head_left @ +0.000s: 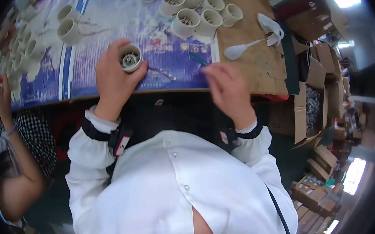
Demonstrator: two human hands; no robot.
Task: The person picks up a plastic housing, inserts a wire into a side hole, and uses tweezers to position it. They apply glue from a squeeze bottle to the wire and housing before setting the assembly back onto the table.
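Left hand: left hand point(112, 81) comes up from the lower edge in a white sleeve with a dark cuff; its grip is closed around a short, round, off-white plastic cup-shaped housing point(130, 58), thumb on the right side, other fingers wrapped behind it.
Housing in hand: open end faces the camera, with small metal parts showing inside; it is held just above the blue printed sheet point(110, 20) near the front edge of the worktop point(254, 61).
Right hand: right hand point(229, 88) hovers over the front edge of the worktop, fingers curled loosely, blurred; whether the grip holds anything I cannot tell.
Near the right hand: thin green stick-like tool point(198, 59) lies just beyond the fingertips on the blue sheet; a thin reddish pin-like piece point(162, 72) lies between the 2 hands.
Far cluster: group of matching off-white round housings point(195, 8) stands together at the far side, straddling the blue sheet and bare brown board.
Left row: more off-white housings point(27, 46) line the left side of the sheet.
Spoon: white plastic spoon point(240, 49) rests on the brown board, right of the sheet.
Neighbour: another person's hand point(2, 92) rests at the worktop's left edge.
Right side: open cardboard boxes point(312, 105) are stacked beside the worktop.
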